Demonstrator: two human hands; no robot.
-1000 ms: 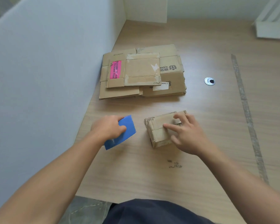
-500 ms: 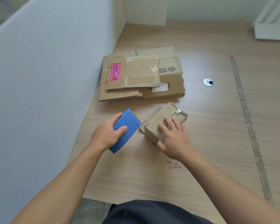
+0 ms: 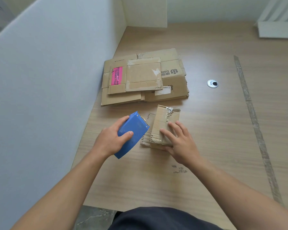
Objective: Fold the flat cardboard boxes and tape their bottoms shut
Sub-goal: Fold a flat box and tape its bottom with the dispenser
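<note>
A small folded cardboard box [image 3: 163, 120] stands on the wooden table, with crumpled clear tape at its far end. My right hand [image 3: 178, 143] rests on its near part, fingers spread flat over the top and the thumb along its near side. My left hand [image 3: 111, 140] grips a blue tape dispenser [image 3: 131, 131], whose front edge sits just left of the box. A stack of flat cardboard boxes [image 3: 145, 78] lies behind, the top one bearing a pink label.
A grey partition wall [image 3: 45, 80] runs along the table's left edge. A round metal grommet [image 3: 212, 83] is set in the table to the right of the stack. A strip of old tape residue [image 3: 254, 125] runs down the right side.
The box has turned from lying crosswise to pointing away from me under my right hand. The dispenser in my left hand has moved right, up against the box.
</note>
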